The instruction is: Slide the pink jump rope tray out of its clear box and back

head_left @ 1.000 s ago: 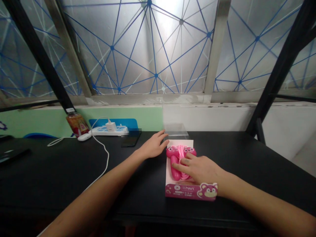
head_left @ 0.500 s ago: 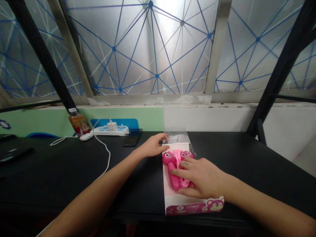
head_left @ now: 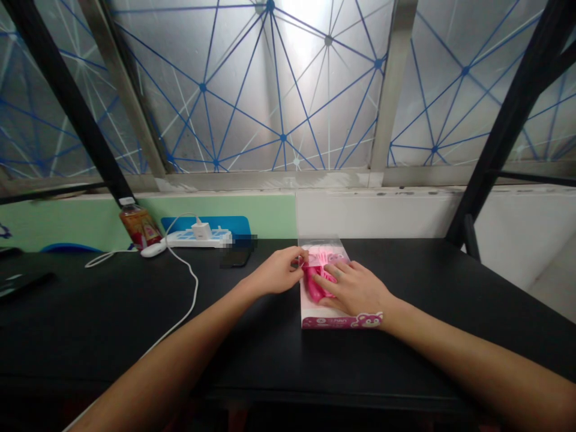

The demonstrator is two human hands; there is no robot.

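Left grip pinches the clear cover while the right grip lies spread over a box with blurred lettering.

Bare hands, bare forearms

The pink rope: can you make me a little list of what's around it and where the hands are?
Rope: pink, lying on the box
Box: on the black desk
Clear cover: over the rope's far end
Left hand: at the cover's left side
Right hand: laid over the rope
Back left: bottle, power strip
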